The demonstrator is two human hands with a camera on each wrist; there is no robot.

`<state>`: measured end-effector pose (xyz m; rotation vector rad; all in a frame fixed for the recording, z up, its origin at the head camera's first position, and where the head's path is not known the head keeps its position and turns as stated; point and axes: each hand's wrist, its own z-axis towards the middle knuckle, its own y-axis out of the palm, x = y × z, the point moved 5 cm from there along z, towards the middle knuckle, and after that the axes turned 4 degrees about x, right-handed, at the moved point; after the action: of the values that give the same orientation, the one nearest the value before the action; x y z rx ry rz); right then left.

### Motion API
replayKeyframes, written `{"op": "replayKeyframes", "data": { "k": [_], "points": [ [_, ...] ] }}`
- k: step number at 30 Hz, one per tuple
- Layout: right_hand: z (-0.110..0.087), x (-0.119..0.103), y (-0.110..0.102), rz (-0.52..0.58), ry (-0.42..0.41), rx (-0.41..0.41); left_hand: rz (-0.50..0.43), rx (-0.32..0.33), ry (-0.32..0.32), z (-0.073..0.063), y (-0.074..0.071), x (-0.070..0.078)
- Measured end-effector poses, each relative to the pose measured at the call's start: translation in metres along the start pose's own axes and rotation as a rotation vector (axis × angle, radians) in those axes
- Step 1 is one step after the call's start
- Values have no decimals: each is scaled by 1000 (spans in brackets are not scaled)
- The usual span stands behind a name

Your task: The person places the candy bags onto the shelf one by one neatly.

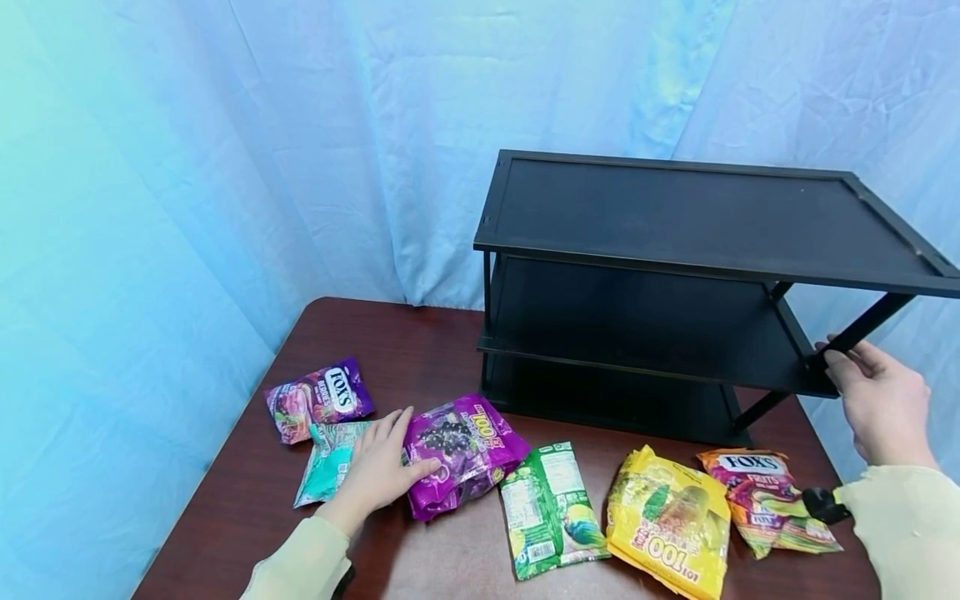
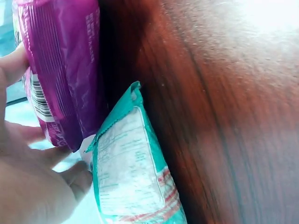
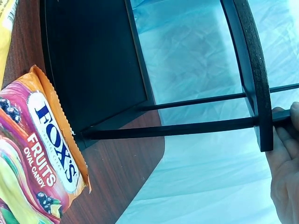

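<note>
Left hand (image 1: 378,468): spread wide, fingers mostly straight, against the left end of the purple bag (image 1: 467,457); thumb over its near edge, no firm pinch visible. The bag lies on the table (image 1: 397,358) in front of the rack's left part, its right corner over the green bag (image 1: 557,510). The teal bag (image 1: 327,467) sits partly beneath the hand in the head view; the Fox's berries bag (image 1: 315,404) adjoins it.

Right hand (image 1: 888,404): grips a right-hand post (image 1: 870,323) of the black rack (image 1: 675,212), near the middle shelf. The lowest shelf appears to rest on the table. Yellow bag (image 1: 670,525) and Fox's fruits bag (image 1: 753,492) lie before the rack's right part.

Risks (judged, not observed):
1. Pulling the post from one side could skew or tip the rack, since no hand steadies its left end.
2. Drawing the rack forward could push its base into the Fox's fruits bag, which lies close to it (right wrist view).
3. Slick, loosely filled film could slip from so open a hand; the purple bag's contents would likely shift and swing its far end.
4. Dragging the purple bag rightward could take the green bag along, owing to the overlap.
5. The left fingers could catch the teal bag as well.
</note>
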<state>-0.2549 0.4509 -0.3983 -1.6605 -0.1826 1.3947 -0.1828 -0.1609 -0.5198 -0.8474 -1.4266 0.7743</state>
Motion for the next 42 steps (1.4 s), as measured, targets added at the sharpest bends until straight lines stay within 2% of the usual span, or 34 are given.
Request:
{"op": "replayKeyframes", "data": {
  "k": [3,7,13,16,24,32,35,39,42],
  "points": [
    [0,0,0,-5,-1,0,7,-50,-62,4,1,-1],
    [-1,1,0,-4,1,0,29,-69,-99,7,0,2],
    [-1,-2,0,-13,-13,-7,67,-2,-96,7,-2,7],
    [-1,-2,0,-18,-17,-10,94,59,-62,5,-5,9],
    [-1,-1,0,-24,-13,-9,213,289,131,-4,-21,17],
    [-2,0,-1,-20,-9,-13,184,437,290,-11,-24,24],
    [-2,0,-2,-23,-12,-10,186,491,393,-14,-25,29],
    [-1,0,-1,-19,-16,-7,247,609,595,-20,-23,35],
    [-1,0,-1,-9,-17,-7,296,682,722,-27,-19,39]
  ]
}}
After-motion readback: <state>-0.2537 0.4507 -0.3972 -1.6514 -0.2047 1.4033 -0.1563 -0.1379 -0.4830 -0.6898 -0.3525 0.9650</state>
